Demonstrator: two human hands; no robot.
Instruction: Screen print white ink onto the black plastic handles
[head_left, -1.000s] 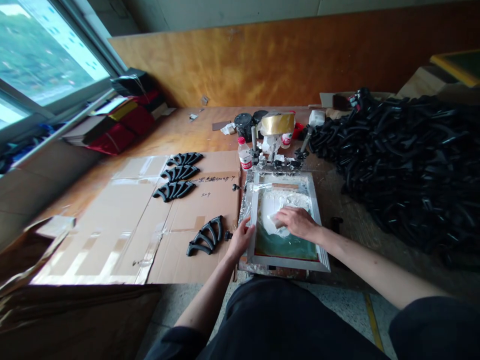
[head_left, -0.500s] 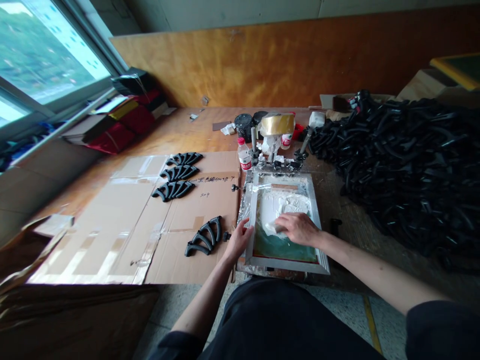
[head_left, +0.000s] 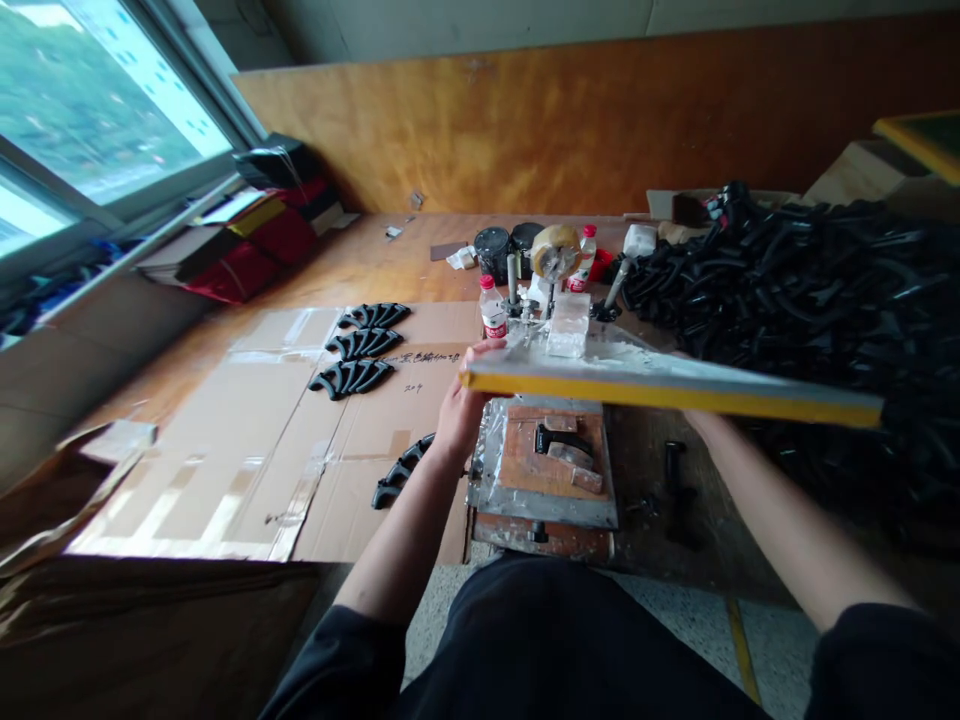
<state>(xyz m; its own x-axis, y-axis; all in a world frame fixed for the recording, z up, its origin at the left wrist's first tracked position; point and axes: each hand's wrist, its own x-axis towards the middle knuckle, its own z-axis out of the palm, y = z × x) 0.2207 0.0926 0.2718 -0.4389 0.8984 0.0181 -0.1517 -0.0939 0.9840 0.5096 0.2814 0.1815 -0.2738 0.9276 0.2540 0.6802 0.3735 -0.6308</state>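
Note:
The screen-printing frame [head_left: 675, 391] is tilted up, hinged side away from me, its yellow-edged front rim facing me. My left hand [head_left: 461, 405] grips its left corner. My right hand is hidden behind the frame; only the wrist [head_left: 701, 425] shows below the rim, so its fingers cannot be made out. Beneath the raised frame, a black curved handle-like part [head_left: 562, 440] lies in a wooden jig [head_left: 525, 455] on a metal base plate [head_left: 540, 508]. A whitish block [head_left: 568, 325] stands on the frame's upper side.
Rows of black curved parts [head_left: 352, 378] lie on flattened cardboard [head_left: 262, 420] at left. A large heap of similar parts [head_left: 810, 300] fills the right. Behind the frame stand a red-capped bottle [head_left: 493, 308], dark tubs [head_left: 491, 252] and a tape roll [head_left: 556, 250].
The frame has swung up from lying flat, uncovering the jig and the black part. My left hand has moved up onto its corner; my right hand has gone from the white paste to behind the frame.

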